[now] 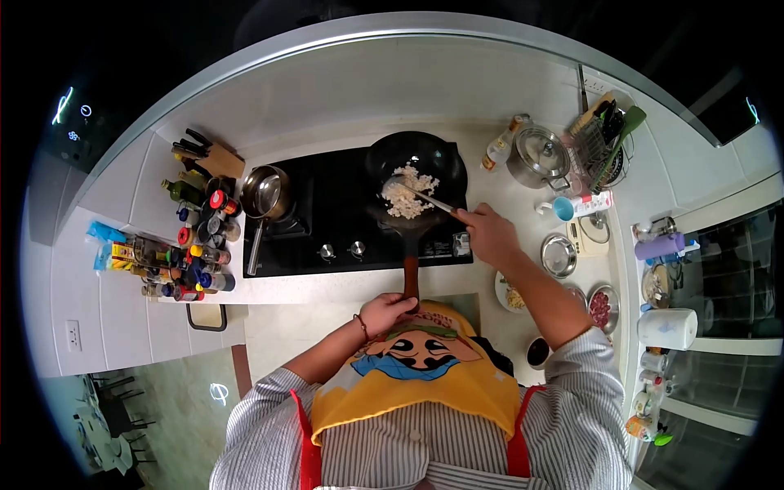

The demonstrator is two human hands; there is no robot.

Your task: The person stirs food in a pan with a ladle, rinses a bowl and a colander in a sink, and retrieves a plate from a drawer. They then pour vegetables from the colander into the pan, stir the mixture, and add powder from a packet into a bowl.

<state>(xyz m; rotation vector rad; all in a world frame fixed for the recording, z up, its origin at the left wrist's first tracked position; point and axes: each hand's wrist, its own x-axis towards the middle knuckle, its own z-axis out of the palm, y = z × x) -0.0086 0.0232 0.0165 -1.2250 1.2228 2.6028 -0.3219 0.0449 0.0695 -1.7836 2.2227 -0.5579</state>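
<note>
A black wok (382, 159) sits on the right side of the dark stove, with pale, rice-like food (408, 198) in its middle. My left hand (387, 315) is closed round the end of the wok's wooden handle (411, 278). In my right hand (488, 234) is a metal spatula or ladle (429, 198) with a wooden grip, held from the right. Its head touches the food at the left side of the heap, and the head's exact shape is partly hidden by the food.
A small saucepan (265, 192) stands on the stove's left. Crowded sauce bottles (188, 192) and a knife block (219, 163) line the left. To the right are a lidded steel pot (539, 155), a glass bottle (500, 145), a bowl of red meat (603, 308) and a metal bowl (559, 255).
</note>
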